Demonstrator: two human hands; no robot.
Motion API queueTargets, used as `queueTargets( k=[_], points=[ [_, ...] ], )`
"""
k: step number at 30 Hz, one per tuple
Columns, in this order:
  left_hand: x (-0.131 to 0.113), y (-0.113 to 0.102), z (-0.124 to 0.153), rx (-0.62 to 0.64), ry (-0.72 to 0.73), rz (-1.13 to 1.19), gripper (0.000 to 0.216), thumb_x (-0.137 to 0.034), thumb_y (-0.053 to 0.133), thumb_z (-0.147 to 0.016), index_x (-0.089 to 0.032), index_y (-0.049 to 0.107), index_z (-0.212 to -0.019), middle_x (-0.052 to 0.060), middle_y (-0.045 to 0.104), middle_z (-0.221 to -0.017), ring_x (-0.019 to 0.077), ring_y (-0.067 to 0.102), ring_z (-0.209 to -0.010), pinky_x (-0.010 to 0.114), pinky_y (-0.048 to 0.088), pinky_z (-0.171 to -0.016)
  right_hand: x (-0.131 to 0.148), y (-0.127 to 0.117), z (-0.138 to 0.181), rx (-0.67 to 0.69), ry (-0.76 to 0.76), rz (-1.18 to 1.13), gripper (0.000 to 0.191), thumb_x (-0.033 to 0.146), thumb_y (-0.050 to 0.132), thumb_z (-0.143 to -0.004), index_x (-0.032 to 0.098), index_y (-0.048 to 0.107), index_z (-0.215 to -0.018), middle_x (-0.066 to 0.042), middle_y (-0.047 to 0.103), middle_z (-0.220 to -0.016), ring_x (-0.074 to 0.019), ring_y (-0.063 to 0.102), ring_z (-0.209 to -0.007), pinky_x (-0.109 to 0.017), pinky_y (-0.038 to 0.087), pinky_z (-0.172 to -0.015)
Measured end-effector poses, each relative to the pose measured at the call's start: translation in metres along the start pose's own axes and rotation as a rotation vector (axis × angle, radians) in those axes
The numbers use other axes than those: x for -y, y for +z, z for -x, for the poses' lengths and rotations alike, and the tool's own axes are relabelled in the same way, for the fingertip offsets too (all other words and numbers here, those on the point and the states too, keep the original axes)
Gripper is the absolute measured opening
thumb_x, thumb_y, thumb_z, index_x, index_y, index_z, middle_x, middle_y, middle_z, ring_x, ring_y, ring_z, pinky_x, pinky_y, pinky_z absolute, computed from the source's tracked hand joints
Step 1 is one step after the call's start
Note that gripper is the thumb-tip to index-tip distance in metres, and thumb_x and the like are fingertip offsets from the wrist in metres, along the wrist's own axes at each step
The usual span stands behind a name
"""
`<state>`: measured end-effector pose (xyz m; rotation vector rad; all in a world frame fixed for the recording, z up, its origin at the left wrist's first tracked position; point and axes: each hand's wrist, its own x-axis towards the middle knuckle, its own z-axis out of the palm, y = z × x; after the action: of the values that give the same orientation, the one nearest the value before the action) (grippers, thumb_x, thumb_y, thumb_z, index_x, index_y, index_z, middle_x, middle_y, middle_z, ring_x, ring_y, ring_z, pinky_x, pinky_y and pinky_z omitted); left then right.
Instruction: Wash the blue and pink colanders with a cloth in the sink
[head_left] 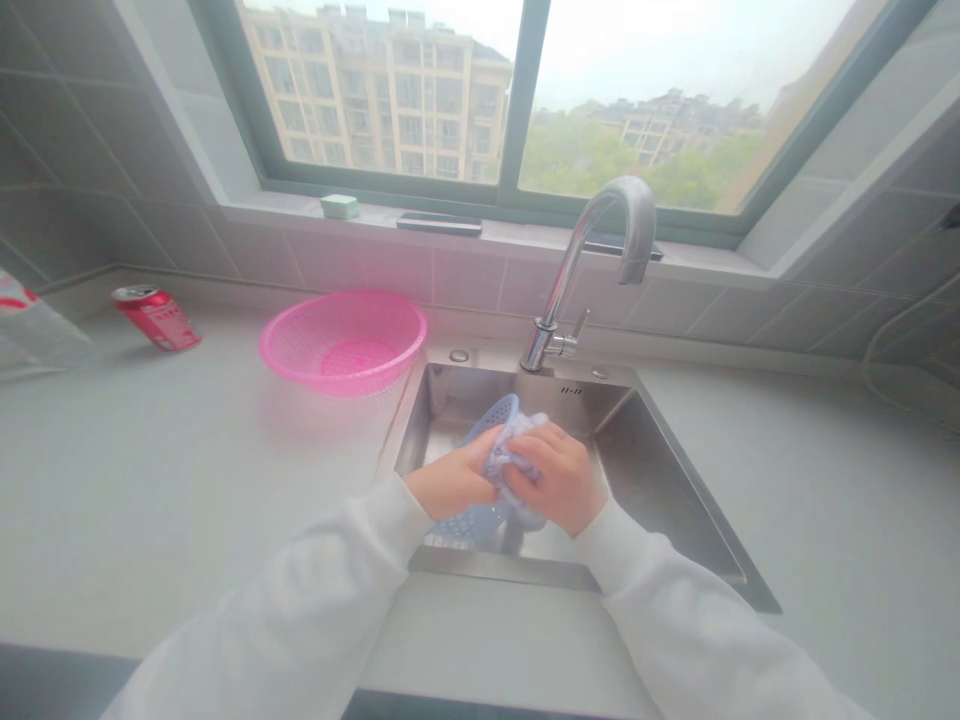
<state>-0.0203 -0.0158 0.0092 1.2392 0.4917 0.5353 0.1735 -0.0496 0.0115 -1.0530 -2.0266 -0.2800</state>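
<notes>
Over the steel sink [660, 470] both of my hands meet on a pale blue perforated basket [495, 412]. My left hand [452, 482] is closed on the basket's near left side. My right hand [559, 475] is closed on a light cloth [516, 445] pressed against the basket. The basket's lower rim [466, 522] shows under my left wrist. Both arms wear white sleeves.
A chrome tap [592, 250] arches over the back of the sink. A pink plastic colander [343, 342] stands on the counter left of the sink. A red can [156, 316] lies further left, by a plastic bag [30, 330]. Small items rest on the window sill [439, 224].
</notes>
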Motion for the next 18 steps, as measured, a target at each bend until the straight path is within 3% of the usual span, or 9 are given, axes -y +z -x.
queueTargets(
  k=[4,6,13,18],
  points=[
    [0.005,0.001,0.001,0.176,0.025,-0.060,0.106,-0.002,0.055,-0.056,-0.029,0.040,-0.158,0.007,0.057,-0.151,0.0322,0.052,-0.140,0.049,0.039,-0.118,-0.024,-0.003,-0.003,-0.055,0.537,-0.011,0.018,0.036,0.061,-0.087,0.024,0.074,-0.091,-0.006,0.078,-0.084,-0.0247,0.071,-0.079,-0.036,0.052,-0.072],
    [0.008,0.003,0.001,0.217,0.059,-0.086,0.106,0.000,0.052,-0.055,-0.030,0.043,-0.157,0.006,0.056,-0.153,0.0315,0.049,-0.145,0.051,0.032,-0.124,-0.031,-0.005,-0.005,-0.042,0.694,-0.063,0.023,0.041,0.060,-0.086,0.023,0.075,-0.089,-0.006,0.078,-0.084,-0.0249,0.070,-0.077,-0.037,0.052,-0.073],
    [0.013,0.003,-0.003,0.191,0.085,0.131,0.105,0.001,0.052,-0.053,-0.028,0.048,-0.153,0.009,0.059,-0.151,0.0335,0.052,-0.144,0.054,0.034,-0.123,-0.016,-0.002,-0.007,0.029,0.671,-0.131,0.028,0.042,0.059,-0.081,0.022,0.076,-0.091,-0.007,0.078,-0.089,-0.0265,0.070,-0.083,-0.038,0.051,-0.079],
    [0.007,0.002,-0.004,0.132,0.091,0.149,0.103,0.002,0.053,-0.052,-0.027,0.051,-0.151,0.008,0.062,-0.149,0.0336,0.051,-0.144,0.052,0.034,-0.123,-0.033,-0.004,-0.007,-0.081,0.848,-0.108,0.030,0.049,0.062,-0.081,0.021,0.072,-0.084,-0.004,0.073,-0.075,-0.0230,0.065,-0.070,-0.034,0.049,-0.069]
  ],
)
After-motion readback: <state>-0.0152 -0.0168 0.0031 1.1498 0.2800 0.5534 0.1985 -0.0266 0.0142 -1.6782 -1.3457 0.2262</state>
